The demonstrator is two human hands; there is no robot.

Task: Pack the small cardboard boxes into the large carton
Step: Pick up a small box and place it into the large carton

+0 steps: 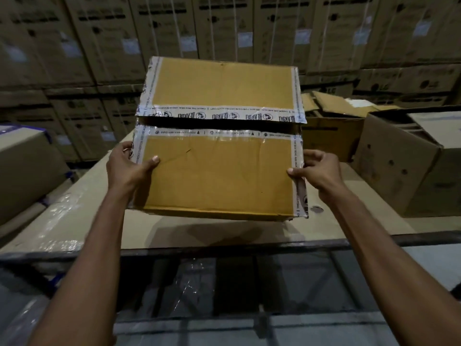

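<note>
Both hands grasp one box between them. On the left, beyond the blue-taped carton [22, 166] at the edge of the view, my left hand [127, 168] clasps the near-left edge of the taped cardboard box [219, 176], thumb flat on its top face and fingers curled round the side. I hold the box clear of the cardboard-covered table [74, 221], and it throws a shadow on the surface below.

Its top face is tipped toward me, with the near edge lower than the far one. Its long axis runs across me from left to right, and so does the slit seam [219, 124], where the two top flaps gape a little.

My right hand [319, 171] pinches the near-right edge in the same way, thumb on top.

Further right, an open carton [399, 171] stands on the table, well apart from the box. I judge this to be the carrying step, with the box on its way to that carton, though I cannot be sure which carton is the target. The next move calls for swinging the box right, levelling it, and lining its long side up with the opening before lowering.
</note>
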